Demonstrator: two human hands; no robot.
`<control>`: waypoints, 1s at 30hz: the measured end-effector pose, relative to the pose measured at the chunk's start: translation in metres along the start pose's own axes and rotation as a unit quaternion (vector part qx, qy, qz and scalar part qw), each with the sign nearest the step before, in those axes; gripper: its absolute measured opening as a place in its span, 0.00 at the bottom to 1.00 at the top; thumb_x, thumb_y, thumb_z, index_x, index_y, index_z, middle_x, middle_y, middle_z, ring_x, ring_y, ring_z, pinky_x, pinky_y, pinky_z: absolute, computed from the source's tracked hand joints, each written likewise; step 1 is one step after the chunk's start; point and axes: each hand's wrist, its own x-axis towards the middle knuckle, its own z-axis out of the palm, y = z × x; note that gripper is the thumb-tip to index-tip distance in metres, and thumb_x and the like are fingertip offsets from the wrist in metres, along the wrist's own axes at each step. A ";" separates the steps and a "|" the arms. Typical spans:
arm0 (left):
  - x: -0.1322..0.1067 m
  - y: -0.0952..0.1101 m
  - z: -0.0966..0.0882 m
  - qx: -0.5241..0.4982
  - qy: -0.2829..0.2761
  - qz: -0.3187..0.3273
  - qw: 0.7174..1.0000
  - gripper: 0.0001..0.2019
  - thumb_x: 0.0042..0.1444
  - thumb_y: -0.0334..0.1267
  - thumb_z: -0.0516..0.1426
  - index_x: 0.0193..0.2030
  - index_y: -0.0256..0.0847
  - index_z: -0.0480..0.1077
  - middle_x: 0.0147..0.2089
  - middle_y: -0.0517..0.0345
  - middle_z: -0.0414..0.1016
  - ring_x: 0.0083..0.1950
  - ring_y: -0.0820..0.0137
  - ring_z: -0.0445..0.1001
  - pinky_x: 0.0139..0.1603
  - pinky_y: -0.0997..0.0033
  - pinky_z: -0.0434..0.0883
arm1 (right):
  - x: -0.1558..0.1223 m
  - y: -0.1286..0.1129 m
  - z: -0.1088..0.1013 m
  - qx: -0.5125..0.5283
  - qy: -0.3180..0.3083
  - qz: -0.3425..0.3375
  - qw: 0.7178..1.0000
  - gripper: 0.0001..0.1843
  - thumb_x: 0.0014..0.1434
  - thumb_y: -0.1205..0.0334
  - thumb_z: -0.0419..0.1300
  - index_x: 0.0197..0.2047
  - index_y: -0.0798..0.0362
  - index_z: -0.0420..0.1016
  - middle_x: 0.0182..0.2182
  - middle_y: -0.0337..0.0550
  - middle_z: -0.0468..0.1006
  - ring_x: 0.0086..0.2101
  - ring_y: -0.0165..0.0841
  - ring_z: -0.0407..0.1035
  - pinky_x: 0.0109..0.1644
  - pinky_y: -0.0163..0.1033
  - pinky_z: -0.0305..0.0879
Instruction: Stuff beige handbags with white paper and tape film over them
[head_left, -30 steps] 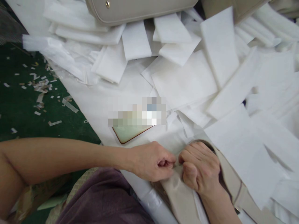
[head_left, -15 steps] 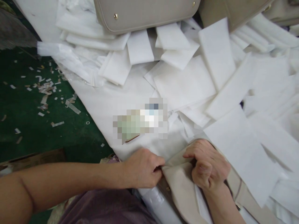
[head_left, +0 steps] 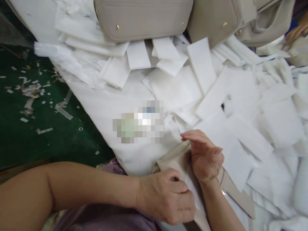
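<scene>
A beige handbag lies on the table close to my body, its soft side partly folded and much of it hidden under my hands. My left hand is closed over its near part, fingers curled under; what they grip is out of sight. Beside it, my right hand is raised at the bag's far edge, fingers stretched out and palm turned to the left. A beige strap with a small metal fitting extends to the right of my right wrist.
White padding sheets lie loosely across the table. Beige handbags stand at the back. A blurred-out object rests near the left edge. Scraps litter the green floor. Another person's hand shows at far right.
My left hand has moved right and towards my body from the bag's edge. My right hand has shifted slightly left, its fingers now straighter. The view has swung right.
</scene>
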 end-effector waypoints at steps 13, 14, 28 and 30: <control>-0.033 -0.010 0.003 -0.138 0.001 -0.100 0.985 0.11 0.60 0.32 0.50 0.50 0.39 0.63 0.52 0.52 0.69 0.51 0.67 0.66 0.53 0.64 0.61 | -0.062 -0.085 -0.035 -0.364 -0.266 0.039 0.892 0.39 0.58 0.36 0.48 0.63 0.55 0.55 0.50 0.56 0.65 0.47 0.43 0.65 0.44 0.44 0.68; -0.037 -0.011 -0.001 -0.157 0.025 -0.150 0.976 0.13 0.59 0.33 0.51 0.52 0.38 0.61 0.54 0.49 0.67 0.54 0.66 0.64 0.55 0.64 0.61 | -0.071 -0.083 -0.033 -0.391 -0.255 0.041 0.883 0.38 0.59 0.38 0.51 0.63 0.55 0.55 0.49 0.56 0.65 0.47 0.43 0.66 0.44 0.44 0.68; -0.051 -0.032 -0.025 -0.307 -0.146 -0.436 0.833 0.14 0.63 0.45 0.49 0.39 0.38 0.71 0.36 0.52 0.76 0.37 0.66 0.75 0.38 0.71 0.69 | -0.041 -0.095 0.003 -0.638 -0.282 -0.065 0.713 0.23 0.61 0.42 0.48 0.40 0.54 0.69 0.24 0.41 0.68 0.25 0.34 0.66 0.24 0.36 0.53; -0.051 -0.032 -0.023 -0.292 -0.162 -0.431 0.838 0.16 0.62 0.47 0.48 0.38 0.38 0.72 0.35 0.51 0.77 0.35 0.65 0.75 0.35 0.71 0.69 | -0.039 -0.097 0.009 -0.663 -0.276 -0.080 0.691 0.23 0.61 0.41 0.48 0.31 0.53 0.67 0.22 0.39 0.66 0.23 0.33 0.64 0.24 0.36 0.49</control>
